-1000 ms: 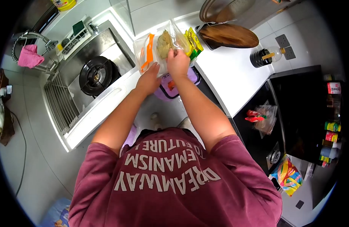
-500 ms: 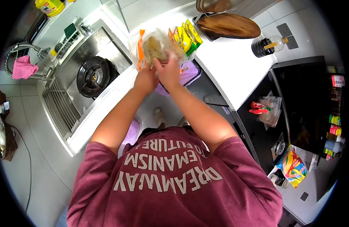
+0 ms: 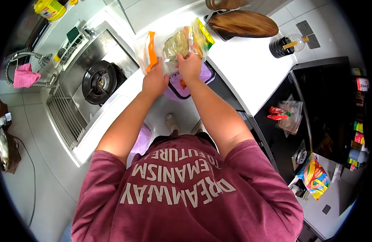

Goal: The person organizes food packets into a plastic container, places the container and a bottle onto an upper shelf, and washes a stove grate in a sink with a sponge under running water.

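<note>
At the counter's near edge, my left hand [image 3: 155,80] is closed on a clear plastic bag [image 3: 141,52] with a bright orange strip. To its right, my right hand [image 3: 189,67] grips a see-through packet of yellow-green food [image 3: 176,45], its fingers at the packet's lower edge. What exactly the food is I cannot make out. Behind the packet shows part of a yellow and green packet [image 3: 205,33]. Beneath my hands, a bin with a purple liner [image 3: 205,74] stands against the counter front.
On my left is a steel sink [image 3: 107,40] with a black burner grate [image 3: 99,82] beside it. Wooden boards [image 3: 242,24] stand at the counter's back, and a dark bottle [image 3: 281,47] is near the wall sockets. A colourful bag [image 3: 314,177] lies at lower right.
My right hand has moved the packet of yellow-green food to the right, away from the clear bag. My hands are farther apart, and more of the purple-lined bin shows.
</note>
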Tool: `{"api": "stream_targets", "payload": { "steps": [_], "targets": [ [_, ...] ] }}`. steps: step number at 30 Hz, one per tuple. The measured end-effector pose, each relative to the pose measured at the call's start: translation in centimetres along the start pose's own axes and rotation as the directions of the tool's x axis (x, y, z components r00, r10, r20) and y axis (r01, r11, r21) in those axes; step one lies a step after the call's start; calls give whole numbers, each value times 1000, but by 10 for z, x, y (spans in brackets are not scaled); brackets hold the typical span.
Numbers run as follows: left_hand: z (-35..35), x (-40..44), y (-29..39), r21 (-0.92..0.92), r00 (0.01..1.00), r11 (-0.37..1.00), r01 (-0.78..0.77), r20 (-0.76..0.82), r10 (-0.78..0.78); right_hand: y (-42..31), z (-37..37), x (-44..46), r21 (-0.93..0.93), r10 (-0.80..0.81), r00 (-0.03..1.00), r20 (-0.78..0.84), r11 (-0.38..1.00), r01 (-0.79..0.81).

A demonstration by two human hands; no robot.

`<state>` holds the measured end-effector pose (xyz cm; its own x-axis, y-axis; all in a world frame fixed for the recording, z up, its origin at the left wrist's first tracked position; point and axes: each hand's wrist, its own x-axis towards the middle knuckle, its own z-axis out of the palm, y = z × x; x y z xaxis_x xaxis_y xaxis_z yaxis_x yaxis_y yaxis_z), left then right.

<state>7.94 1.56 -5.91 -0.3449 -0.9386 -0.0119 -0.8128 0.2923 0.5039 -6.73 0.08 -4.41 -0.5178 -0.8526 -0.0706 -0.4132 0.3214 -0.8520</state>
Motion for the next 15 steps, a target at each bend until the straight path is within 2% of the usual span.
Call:
{"api": "stream_targets", "payload": {
  "steps": [2,7,9,11,14,15],
  "targets": [
    [-9,0,9,21,996,998,65,53,-66,1,1,-1,-59,-36,999,-35,998,34],
    [-17,2,14,-53,996,997,47,84,-42,14,15,-1,-13,-9,995,-104,1000,8],
    [-9,3,10,-74,999,997,-25,20,26,13,15,-5,9,18,992,-122,1000,-17],
    [7,5,-5,-66,980,981,-182,-94,175,13,16,-8,54,62,988,-141,997,-55],
    [10,10,-7,42,968,967,-250,-27,251,15,15,-10,88,59,991,-119,995,-49],
    [8,11,-5,28,973,972,-233,7,233,19,18,-9,82,38,992,-124,996,-28]
  ]
}}
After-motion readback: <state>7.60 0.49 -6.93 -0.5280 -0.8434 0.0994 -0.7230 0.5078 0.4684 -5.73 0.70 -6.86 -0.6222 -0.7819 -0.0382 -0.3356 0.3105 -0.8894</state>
